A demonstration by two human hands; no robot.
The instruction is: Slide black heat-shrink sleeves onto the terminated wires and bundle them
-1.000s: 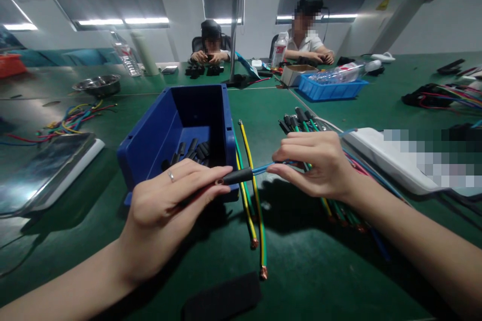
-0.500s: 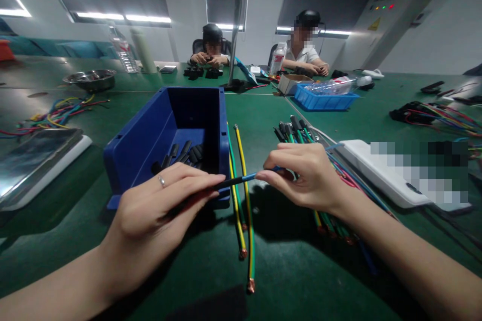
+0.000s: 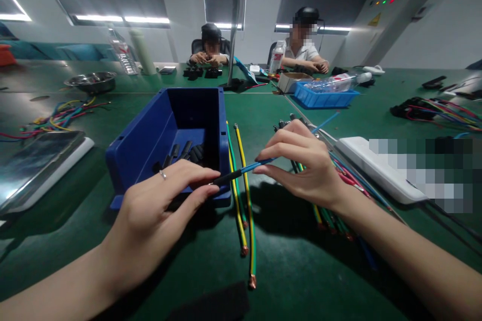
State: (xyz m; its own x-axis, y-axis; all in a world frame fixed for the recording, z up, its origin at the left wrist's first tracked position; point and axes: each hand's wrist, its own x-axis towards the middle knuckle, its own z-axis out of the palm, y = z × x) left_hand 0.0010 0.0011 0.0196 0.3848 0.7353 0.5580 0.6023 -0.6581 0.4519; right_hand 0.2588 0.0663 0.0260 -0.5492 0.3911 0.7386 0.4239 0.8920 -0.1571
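My left hand (image 3: 158,205), wearing a ring, pinches a short black tube (image 3: 228,177) between thumb and fingers. From the tube's right end runs a blue wire (image 3: 248,166), which looks doubled there. My right hand (image 3: 303,163) grips this wire between thumb and fingertips, and a thin blue length pokes out behind that hand. Under my left fingers stands a blue bin (image 3: 135,135) with several black tubes (image 3: 184,150) in it. Yellow-green wires (image 3: 246,200) with bare copper ends lie on the table between my hands.
More wires with black-sleeved ends (image 3: 295,123) lie partly hidden under my right hand. A white power strip (image 3: 372,163) is to the right, a phone (image 3: 41,165) to the left. Farther back are a light-blue tray (image 3: 326,100), a metal bowl (image 3: 90,83) and two people.
My right hand has risen slightly, and its fingers have shifted on the wire. More of the black tube shows past my left fingertips. A blue wire end now shows behind my right hand.
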